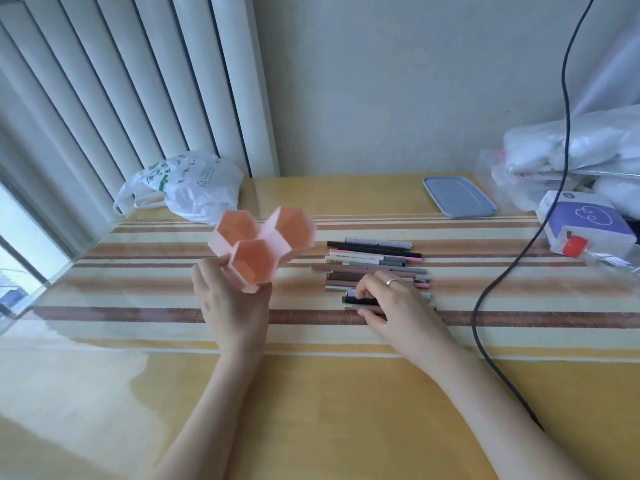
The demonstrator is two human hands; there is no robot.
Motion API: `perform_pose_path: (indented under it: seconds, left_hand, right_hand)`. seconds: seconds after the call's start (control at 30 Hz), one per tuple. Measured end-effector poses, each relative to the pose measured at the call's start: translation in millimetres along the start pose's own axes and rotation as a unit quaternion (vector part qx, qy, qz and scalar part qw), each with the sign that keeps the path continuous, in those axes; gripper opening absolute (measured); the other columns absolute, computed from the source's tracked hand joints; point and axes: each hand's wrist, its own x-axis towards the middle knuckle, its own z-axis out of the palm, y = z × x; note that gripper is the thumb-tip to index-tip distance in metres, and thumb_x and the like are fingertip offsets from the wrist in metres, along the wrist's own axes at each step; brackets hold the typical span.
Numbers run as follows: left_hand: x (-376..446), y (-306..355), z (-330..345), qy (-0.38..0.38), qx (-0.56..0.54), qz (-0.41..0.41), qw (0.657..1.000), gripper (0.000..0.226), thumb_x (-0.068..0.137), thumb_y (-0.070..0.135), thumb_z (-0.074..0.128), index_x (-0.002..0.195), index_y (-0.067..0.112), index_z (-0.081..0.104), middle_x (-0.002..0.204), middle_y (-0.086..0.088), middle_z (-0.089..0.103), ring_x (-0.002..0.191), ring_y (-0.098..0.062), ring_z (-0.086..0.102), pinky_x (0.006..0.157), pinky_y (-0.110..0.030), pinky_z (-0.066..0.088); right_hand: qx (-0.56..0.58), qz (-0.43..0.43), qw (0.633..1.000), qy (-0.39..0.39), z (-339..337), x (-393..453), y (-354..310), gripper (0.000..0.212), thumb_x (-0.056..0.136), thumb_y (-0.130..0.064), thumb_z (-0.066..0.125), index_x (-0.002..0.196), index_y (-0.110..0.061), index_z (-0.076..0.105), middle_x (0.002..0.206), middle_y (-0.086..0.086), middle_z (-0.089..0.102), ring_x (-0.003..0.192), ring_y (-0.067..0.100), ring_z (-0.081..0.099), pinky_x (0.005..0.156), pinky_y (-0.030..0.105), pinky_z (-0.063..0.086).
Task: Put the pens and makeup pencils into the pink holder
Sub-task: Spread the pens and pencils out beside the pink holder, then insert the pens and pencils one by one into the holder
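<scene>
Task barely begun: your left hand grips the empty holder, tilted toward you, while your right hand pinches the nearest pens; all remain on the desk.

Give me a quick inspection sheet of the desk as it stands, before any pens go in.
Surface: striped cloth under a clear cover.
Job's things: pink holder, three hexagonal cells, all empty, tilted toward the camera; pens and pencils lying side by side to its right.
Clutter: white plastic bag, grey lid, purple box, red-capped bottle, bagged items.
Grips: left hand holds the holder; right hand pinches a black pen.
Cables: black cable crosses the desk's right side.
Surroundings: radiator, wall.
</scene>
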Motion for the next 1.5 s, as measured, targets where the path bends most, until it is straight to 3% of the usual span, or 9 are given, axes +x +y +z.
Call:
perform_pose_path:
  seconds: [0.27,0.43,0.63,0.7,0.83,1.0,1.17,1.3,1.5]
  left_hand:
    - [7,1,10,-0.040,0.036,0.043,0.998,0.052,0.064,0.014,0.078,0.103,0.004,0.045,0.105,-0.013,0.047,0.103,-0.034,0.043,0.067,-0.037,0.035]
    - [4,4,12,-0.051,0.039,0.073,0.995,0.054,0.062,0.012,0.080,0.103,0.004,0.047,0.102,-0.015,0.048,0.101,-0.034,0.045,0.067,-0.038,0.036]
    - [-3,3,17,-0.049,0.040,0.183,0.981,0.066,0.054,0.001,0.083,0.104,0.012,0.042,0.097,-0.019,0.052,0.094,-0.028,0.037,0.079,-0.031,0.031]
    - [-5,5,18,-0.049,0.043,0.200,0.978,0.068,0.053,0.000,0.084,0.104,0.012,0.042,0.098,-0.020,0.053,0.094,-0.028,0.038,0.078,-0.031,0.032]
    - [-5,5,19,-0.056,0.049,0.207,0.975,0.071,0.049,-0.004,0.083,0.105,0.012,0.041,0.099,-0.020,0.053,0.095,-0.029,0.038,0.078,-0.031,0.032]
    - [-5,5,19,-0.064,0.048,0.205,0.976,0.072,0.049,-0.006,0.082,0.105,0.013,0.041,0.100,-0.021,0.052,0.095,-0.029,0.037,0.078,-0.030,0.032]
    - [-7,6,19,-0.075,0.043,0.228,0.970,0.072,0.048,-0.008,0.079,0.106,0.014,0.041,0.102,-0.020,0.053,0.098,-0.028,0.037,0.081,-0.032,0.034]
    - [-9,8,21,-0.088,0.045,0.251,0.963,0.075,0.046,-0.009,0.080,0.107,0.013,0.042,0.103,-0.020,0.054,0.099,-0.028,0.038,0.083,-0.033,0.037]
    - [-12,10,21,-0.099,0.049,0.280,0.954,0.066,0.052,-0.001,0.076,0.108,0.010,0.045,0.106,-0.019,0.055,0.099,-0.031,0.041,0.084,-0.032,0.034]
  right_hand:
    - [-0.113,0.011,0.993,-0.011,5,0,1,0.015,0.089,-0.035,0.057,0.089,-0.020,0.058,0.097,-0.004,0.054,0.094,0.019,0.051,0.080,0.032,0.035]
    - [-0.052,-0.017,0.996,0.068,1,1,-9,0.013,0.088,-0.031,0.054,0.091,-0.018,0.053,0.077,-0.008,0.065,0.074,0.018,0.060,0.067,0.032,0.041]
    - [0.000,-0.002,0.994,0.108,-8,-2,-23,0.019,0.096,-0.037,0.029,0.103,-0.025,0.042,0.073,-0.008,0.065,0.044,0.011,0.047,0.036,0.012,0.019]
    - [0.003,-0.010,0.996,0.093,-8,-2,-22,0.017,0.095,-0.024,0.040,0.111,-0.025,0.043,0.092,-0.007,0.060,0.054,0.011,0.046,0.037,0.014,0.024]
    - [0.063,-0.017,0.998,0.012,-10,-5,-25,0.064,0.089,-0.003,0.041,0.138,-0.042,0.026,0.111,-0.007,0.027,0.078,0.018,0.051,0.057,0.036,0.048]
    - [0.125,-0.032,0.991,0.030,-5,-2,-20,0.074,0.085,0.013,0.041,0.143,-0.033,0.034,0.111,-0.007,0.033,0.093,0.006,0.046,0.086,0.017,0.042]
    - [0.300,0.017,0.946,0.121,-18,-1,-23,0.061,0.081,0.006,0.065,0.126,-0.033,0.052,0.115,-0.005,0.052,0.083,0.006,0.067,0.081,0.017,0.052]
    - [0.420,0.086,0.891,0.151,-22,-1,-22,0.043,0.076,0.001,0.072,0.106,-0.025,0.055,0.089,-0.009,0.057,0.074,0.009,0.067,0.072,0.026,0.054]
    - [0.545,0.091,0.816,0.172,-25,0,-23,0.021,0.086,0.003,0.060,0.102,-0.010,0.054,0.093,0.017,0.068,0.083,0.018,0.068,0.068,0.023,0.054]
